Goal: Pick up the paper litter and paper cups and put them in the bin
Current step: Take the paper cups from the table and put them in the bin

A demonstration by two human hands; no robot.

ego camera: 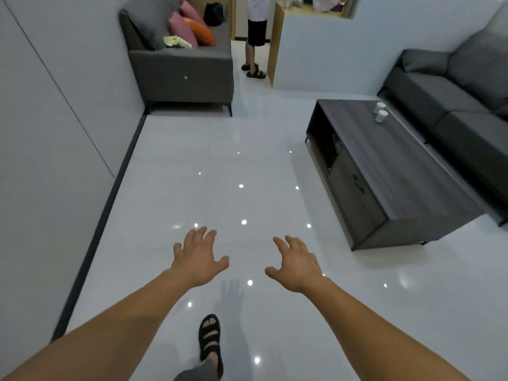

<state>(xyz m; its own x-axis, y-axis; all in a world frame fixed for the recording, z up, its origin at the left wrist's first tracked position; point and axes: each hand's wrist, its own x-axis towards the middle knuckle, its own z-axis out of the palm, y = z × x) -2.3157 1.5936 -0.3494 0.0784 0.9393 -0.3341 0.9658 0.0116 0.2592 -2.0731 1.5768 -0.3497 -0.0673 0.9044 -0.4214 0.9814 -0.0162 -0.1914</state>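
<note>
So the person's left hand (pixel 199 257) and right hand (pixel 295 264) are both held out in front, fingers spread and loose, nothing in either one. They hang over the shiny white floor (pixel 247 160), with one sandalled foot (pixel 210 339) just below them.

Further out on the right there's a dark worktop (pixel 384 166), and the two paper cups (pixel 382 116) sit side by side at its far end, well apart from the hands. Behind it runs a grey couch (pixel 453 100). Across the room another grey sofa (pixel 181 75) has pink and orange cushions (pixel 189 31), and beside them something pale and crumpled that looks like the paper litter (pixel 177 42), though it's hard to be sure from here. A second person (pixel 257 31) stands in the doorway.

No bin shows anywhere. Judging by this, the job has barely begun: nothing picked up, nothing binned, cups and paper all left to collect.
</note>
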